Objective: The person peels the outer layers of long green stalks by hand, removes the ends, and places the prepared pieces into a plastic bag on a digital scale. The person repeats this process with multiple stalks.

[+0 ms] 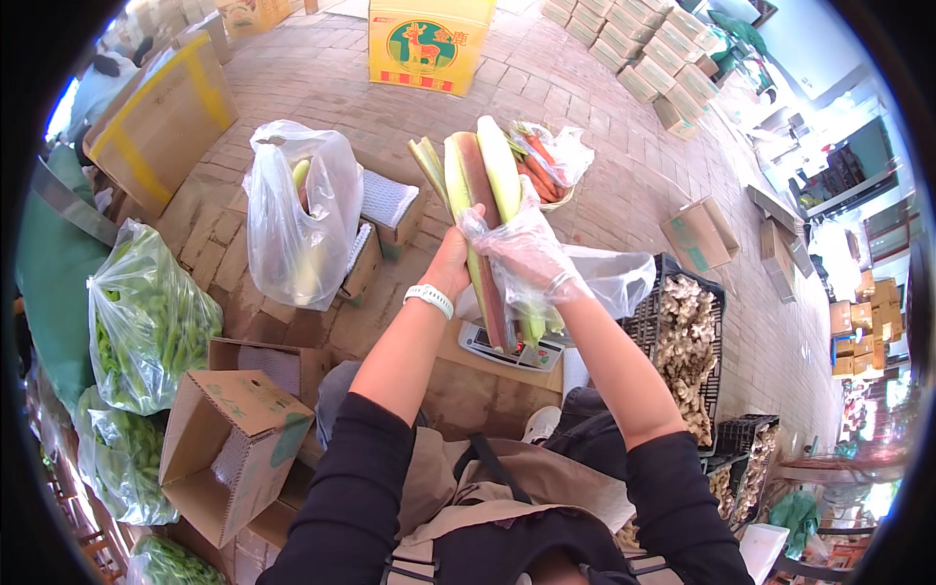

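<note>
Long green and reddish-brown vegetable stalks (468,172) are held upright over a digital scale (504,347). My left hand (455,259), with a white watch band at the wrist, grips them from the left side. My right hand (530,248), inside a clear plastic bag (607,274), holds the stalks from the right; the bag hides most of its fingers. A pale green stalk (499,164) stands among them. Behind lie carrots (537,179) in a basket, partly under a clear bag. To the left, a tied-handle plastic bag (303,227) contains pale vegetables.
Black crates (643,322) of ginger roots (684,344) stand at the right. Open cardboard boxes (241,431) and bags of green vegetables (146,322) are at the left. A yellow carton (428,51) stands ahead, with stacked boxes (658,58) at the far right.
</note>
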Demonstrator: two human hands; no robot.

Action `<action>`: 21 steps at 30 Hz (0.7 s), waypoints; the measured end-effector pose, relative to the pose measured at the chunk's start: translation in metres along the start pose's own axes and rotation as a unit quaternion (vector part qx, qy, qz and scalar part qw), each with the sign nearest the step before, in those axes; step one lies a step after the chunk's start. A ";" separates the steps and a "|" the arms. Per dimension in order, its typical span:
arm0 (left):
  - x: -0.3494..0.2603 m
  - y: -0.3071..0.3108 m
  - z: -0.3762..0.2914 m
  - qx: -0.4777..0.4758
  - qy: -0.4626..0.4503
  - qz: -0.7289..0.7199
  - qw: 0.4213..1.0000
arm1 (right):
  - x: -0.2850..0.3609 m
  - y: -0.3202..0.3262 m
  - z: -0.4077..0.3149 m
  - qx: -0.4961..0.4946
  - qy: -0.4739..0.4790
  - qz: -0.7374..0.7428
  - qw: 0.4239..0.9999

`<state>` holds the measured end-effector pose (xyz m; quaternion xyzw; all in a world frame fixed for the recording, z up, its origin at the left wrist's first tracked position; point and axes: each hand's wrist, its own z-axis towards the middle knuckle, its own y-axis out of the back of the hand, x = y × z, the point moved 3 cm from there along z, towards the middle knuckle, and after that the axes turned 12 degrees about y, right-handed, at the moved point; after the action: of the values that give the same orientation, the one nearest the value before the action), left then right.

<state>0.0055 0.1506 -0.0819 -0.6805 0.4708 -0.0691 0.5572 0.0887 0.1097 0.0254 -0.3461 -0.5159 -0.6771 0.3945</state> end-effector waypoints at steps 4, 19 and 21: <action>-0.024 0.065 0.040 0.014 0.023 -0.084 0.996 | -0.014 -0.031 0.041 0.080 0.022 -0.009 0.997; -0.042 0.145 0.101 -0.027 -0.034 -0.112 0.993 | -0.108 -0.112 0.131 0.333 -0.053 -0.203 0.919; -0.037 0.134 0.102 0.007 -0.024 -0.132 0.991 | -0.107 -0.107 0.130 0.317 -0.050 -0.226 0.920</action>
<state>-0.0270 0.2565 -0.2141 -0.7342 0.3627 -0.1290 0.5593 0.0497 0.2718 -0.0841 -0.1109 -0.7873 -0.5305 0.2940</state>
